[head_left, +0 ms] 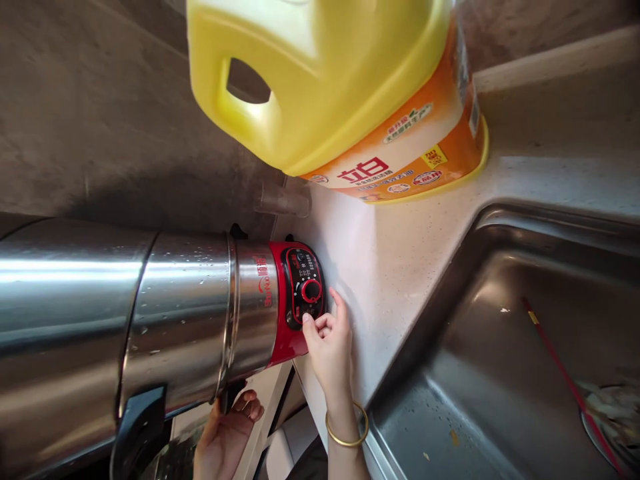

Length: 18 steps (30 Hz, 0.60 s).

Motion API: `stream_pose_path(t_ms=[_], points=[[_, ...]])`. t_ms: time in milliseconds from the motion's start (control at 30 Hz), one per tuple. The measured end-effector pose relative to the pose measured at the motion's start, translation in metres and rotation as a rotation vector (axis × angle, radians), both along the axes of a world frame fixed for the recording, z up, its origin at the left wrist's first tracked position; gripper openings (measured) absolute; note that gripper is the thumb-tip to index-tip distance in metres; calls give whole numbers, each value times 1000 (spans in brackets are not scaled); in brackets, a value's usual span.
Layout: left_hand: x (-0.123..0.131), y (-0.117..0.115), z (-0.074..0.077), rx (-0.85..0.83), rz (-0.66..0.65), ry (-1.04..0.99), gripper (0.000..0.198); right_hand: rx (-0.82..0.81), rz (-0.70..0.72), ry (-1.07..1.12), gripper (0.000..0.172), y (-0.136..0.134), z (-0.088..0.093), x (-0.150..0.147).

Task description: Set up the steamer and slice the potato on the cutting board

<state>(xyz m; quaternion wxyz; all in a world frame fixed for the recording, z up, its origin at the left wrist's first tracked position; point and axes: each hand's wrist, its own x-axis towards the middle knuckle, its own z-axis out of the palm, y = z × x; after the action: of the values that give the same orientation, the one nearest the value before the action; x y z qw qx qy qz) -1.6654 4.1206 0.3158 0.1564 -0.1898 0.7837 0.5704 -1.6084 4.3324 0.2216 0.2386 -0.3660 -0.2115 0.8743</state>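
Note:
The view is tilted sideways. A tall stainless steel electric cooker (200, 313) with a red base stands on the pale counter (390, 253). Its black control panel (304, 273) carries a red knob (311, 291). My right hand (330, 347), with a gold bracelet (350, 437) on the wrist, has its fingers curled and its fingertips on the panel just under the knob. My left hand (225, 437) is curled against the cooker's side at a small black handle (230, 397).
A big yellow detergent jug (325, 80) with an orange label stands on the counter by the wall. A steel sink (500, 347) beside the counter holds a red chopstick (565, 373) and a dish with scraps (613, 413). A black fitting (137, 427) sticks out of the cooker.

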Motion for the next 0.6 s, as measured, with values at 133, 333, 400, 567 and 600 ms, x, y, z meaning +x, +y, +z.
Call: stream_pose_path(t_ms=[133, 333, 400, 567, 600], points=[[0, -4, 0, 17, -39, -17, 35, 39, 16, 23, 57, 1, -2, 1], [3, -3, -1, 83, -89, -14, 30, 74, 6, 6, 57, -1, -1, -2], [1, -3, -3, 127, -100, -42, 31, 119, -6, -49, 58, 0, -2, -8], [-1, -10, -19, 306, -219, -135, 34, 307, 38, -210, 61, 22, -14, -17], [1, -12, -22, 342, -255, -145, 36, 324, 70, -217, 63, 27, -16, -14]])
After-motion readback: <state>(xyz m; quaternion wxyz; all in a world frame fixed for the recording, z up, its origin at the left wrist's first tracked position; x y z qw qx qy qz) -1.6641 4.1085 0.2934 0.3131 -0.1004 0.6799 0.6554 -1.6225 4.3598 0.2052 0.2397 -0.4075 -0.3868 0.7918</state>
